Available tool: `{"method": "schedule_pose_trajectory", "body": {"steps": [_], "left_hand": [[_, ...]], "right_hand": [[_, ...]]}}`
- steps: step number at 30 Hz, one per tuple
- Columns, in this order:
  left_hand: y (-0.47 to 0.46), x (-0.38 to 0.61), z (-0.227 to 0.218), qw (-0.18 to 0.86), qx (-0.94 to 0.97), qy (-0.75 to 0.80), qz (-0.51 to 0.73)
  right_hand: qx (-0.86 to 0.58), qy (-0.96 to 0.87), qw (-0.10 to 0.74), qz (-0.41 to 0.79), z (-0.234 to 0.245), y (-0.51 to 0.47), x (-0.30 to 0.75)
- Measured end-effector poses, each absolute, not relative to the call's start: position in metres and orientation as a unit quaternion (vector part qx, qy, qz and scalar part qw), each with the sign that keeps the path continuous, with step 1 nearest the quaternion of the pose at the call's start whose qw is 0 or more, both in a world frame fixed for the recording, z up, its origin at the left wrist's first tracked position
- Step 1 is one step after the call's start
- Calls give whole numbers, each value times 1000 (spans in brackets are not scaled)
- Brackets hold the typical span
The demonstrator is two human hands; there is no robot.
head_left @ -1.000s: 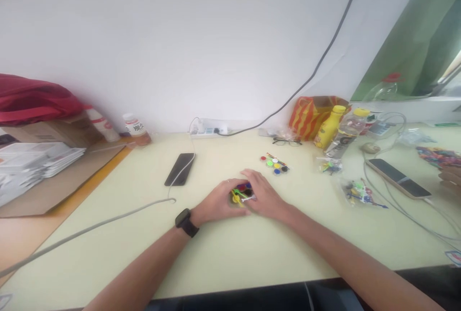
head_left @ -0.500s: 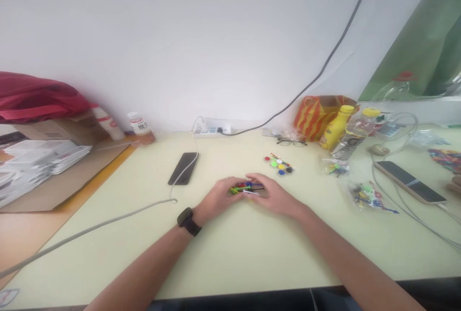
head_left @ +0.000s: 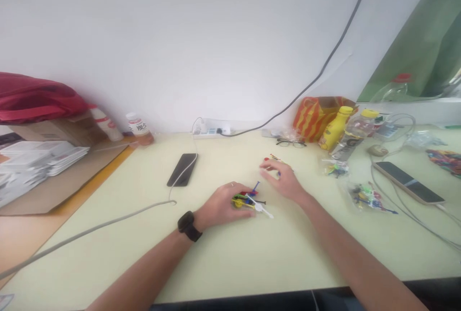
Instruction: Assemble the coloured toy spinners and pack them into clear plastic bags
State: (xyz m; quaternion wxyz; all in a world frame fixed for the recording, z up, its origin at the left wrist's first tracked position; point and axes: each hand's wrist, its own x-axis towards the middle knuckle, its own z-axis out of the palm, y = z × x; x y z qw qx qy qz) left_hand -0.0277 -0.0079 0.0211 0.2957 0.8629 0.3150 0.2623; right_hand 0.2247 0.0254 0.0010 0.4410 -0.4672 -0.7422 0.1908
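Observation:
My left hand (head_left: 224,205), with a black watch on its wrist, curls round a small pile of coloured plastic arrow pieces (head_left: 256,207) on the table. White, yellow, green, blue, red and black ones show past its fingers and thumb. My right hand (head_left: 286,184) is above a second group of small parts farther back, thumb and fingers apart, with nothing visible between them. Of that group, thin sticks (head_left: 275,158) and a red disc (head_left: 266,159) peek out; the hand covers most of the rest.
Left of my hands lies a black phone (head_left: 182,169) with a cable across it. Bags of plastic parts (head_left: 370,197), another phone (head_left: 410,182), glasses (head_left: 291,143) and a yellow bottle (head_left: 335,128) are to the right. A power strip (head_left: 211,130) sits by the wall.
My right hand has left the arrow pile and moved back and right over the other parts. The pile has spread out, with white and blue arrows sticking out beyond my left hand.

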Motion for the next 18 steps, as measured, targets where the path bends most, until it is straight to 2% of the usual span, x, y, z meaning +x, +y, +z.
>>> {"method": "schedule_pose_trajectory", "body": {"steps": [3,7,12,18], "left_hand": [[-9,-26,19,287,865,319,261],[-11,-24,16,287,864,318,263],[-16,-23,20,300,879,278,243],[-16,-26,25,268,874,290,283]], "right_hand": [[-540,-726,423,47,-4,62,255],[-622,-715,303,-102,-9,106,284],[-643,-725,187,-158,-14,144,284],[-667,-714,149,-153,-14,165,281]]}}
